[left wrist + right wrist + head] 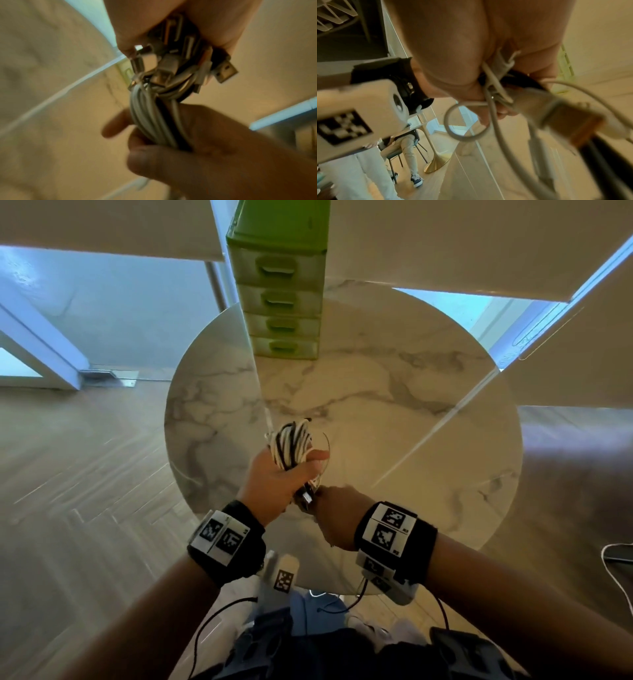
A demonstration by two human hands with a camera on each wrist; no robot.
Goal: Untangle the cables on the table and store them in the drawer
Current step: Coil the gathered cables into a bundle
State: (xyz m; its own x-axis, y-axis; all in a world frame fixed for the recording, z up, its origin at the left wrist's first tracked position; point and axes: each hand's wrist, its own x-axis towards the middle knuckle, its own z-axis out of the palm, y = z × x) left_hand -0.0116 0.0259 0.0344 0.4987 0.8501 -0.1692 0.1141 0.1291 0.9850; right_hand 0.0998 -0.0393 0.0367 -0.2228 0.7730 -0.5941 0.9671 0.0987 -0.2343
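A bundle of white and black cables (292, 444) is up off the round marble table (394, 412), above its near side. My left hand (294, 469) grips the bundle's middle, thumb across the strands. My right hand (318, 498) pinches the plug ends (306, 497) hanging below the left fist. In the left wrist view the strands (150, 121) run through my left fingers (171, 159), and the right hand (180, 24) holds several USB plugs (224, 70). The right wrist view shows my right palm (462, 54) closed on cables (494, 86), with a loose loop (448, 121) hanging. The green drawer unit (281, 289) has all drawers shut.
The drawer unit stands at the table's far edge. Wooden floor (85, 474) surrounds the table, with glass panels (102, 313) behind. A dark device with a white cord (618, 556) lies at the right. A seated person (406, 146) and a gold-based table (436, 166) are off to the side.
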